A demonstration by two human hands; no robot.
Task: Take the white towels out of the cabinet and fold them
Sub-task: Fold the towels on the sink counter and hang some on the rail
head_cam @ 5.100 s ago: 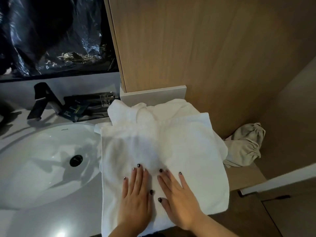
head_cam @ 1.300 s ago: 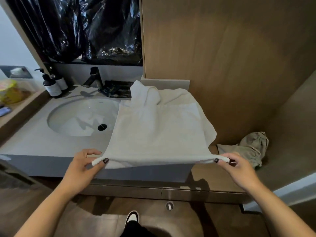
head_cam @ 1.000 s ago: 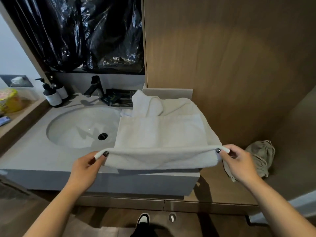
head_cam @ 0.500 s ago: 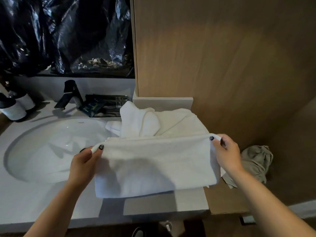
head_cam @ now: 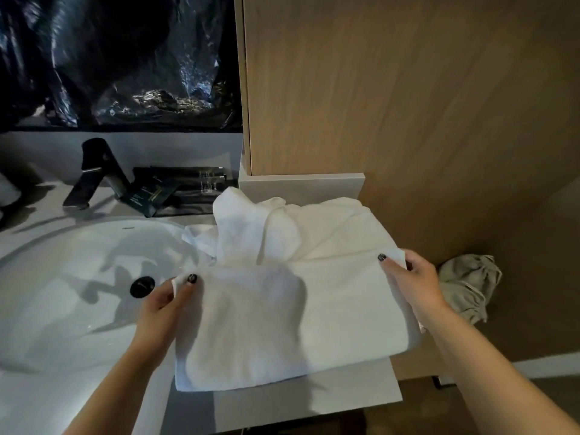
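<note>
Our left hand (head_cam: 163,304) is pinching the far left corner of the white towel (head_cam: 295,321), thumb on top with its dark nail showing and the other fingers tucked under the cloth. Our left forearm is reaching in from the lower left, crossing the rim of the sink (head_cam: 72,277). Our right hand (head_cam: 414,284) is pinching the far right corner the same way, thumb lying flat on the top layer, the rest of the fingers curling round the edge. That forearm is coming in from the lower right corner.

We are holding the towel doubled over, its rounded fold facing us and its two held corners on the far side. It is lying on the grey worktop (head_cam: 361,390), its left part overhanging the sink. Just behind it, touching, a heap of more white towels (head_cam: 282,227) is sitting crumpled against the wooden cabinet (head_cam: 408,105).

A beige cloth bag (head_cam: 467,284) is lying beside our right hand, on a lower wooden shelf. A black tap (head_cam: 94,171) is standing behind the sink, with dark sachets (head_cam: 175,189) next to it.
</note>
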